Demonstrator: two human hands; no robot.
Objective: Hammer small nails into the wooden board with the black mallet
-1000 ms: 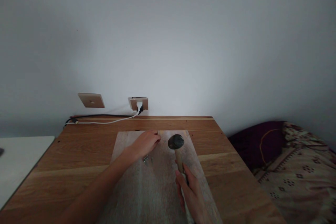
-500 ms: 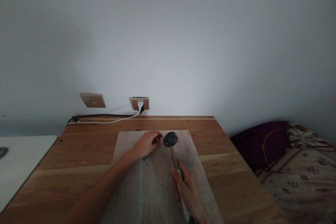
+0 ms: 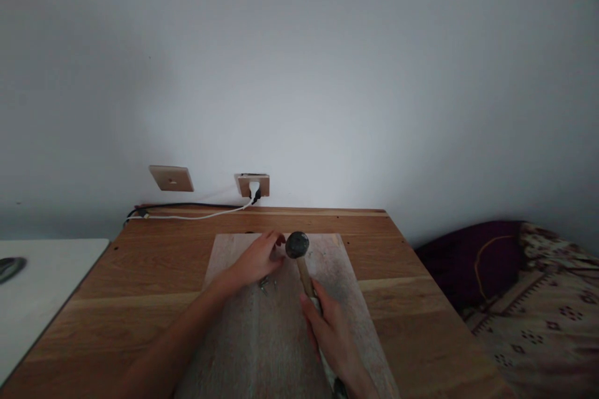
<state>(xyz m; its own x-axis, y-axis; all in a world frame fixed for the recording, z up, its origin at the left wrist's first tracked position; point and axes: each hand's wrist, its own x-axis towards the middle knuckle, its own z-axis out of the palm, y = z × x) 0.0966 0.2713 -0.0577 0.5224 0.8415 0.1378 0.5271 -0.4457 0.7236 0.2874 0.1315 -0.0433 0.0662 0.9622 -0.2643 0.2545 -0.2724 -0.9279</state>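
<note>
My right hand (image 3: pixel 330 324) is wrapped round the light wooden handle of a mallet (image 3: pixel 297 245). Its dark, rounded head is raised just right of my left fingertips. My left hand (image 3: pixel 259 257) is over the far part of a worn, pale wooden board (image 3: pixel 271 343), fingers curled and pressed together. Whatever sits in that pinch is too small and too hidden to make out. Several small metal pieces, possibly nails or screws (image 3: pixel 264 285), lie on the board just below the left hand.
The board rests on a brown wooden table (image 3: pixel 402 305) against a wall. A white plug (image 3: pixel 254 188) is in the wall socket, its white cable (image 3: pixel 196 218) running left beside a black one. A white surface (image 3: pixel 51 287) stands at left, patterned fabric (image 3: pixel 533 330) at right.
The mallet's head has shifted slightly left, nearer my left fingertips. My left hand keeps its pinch in about the same place. The whole view has moved a little.
</note>
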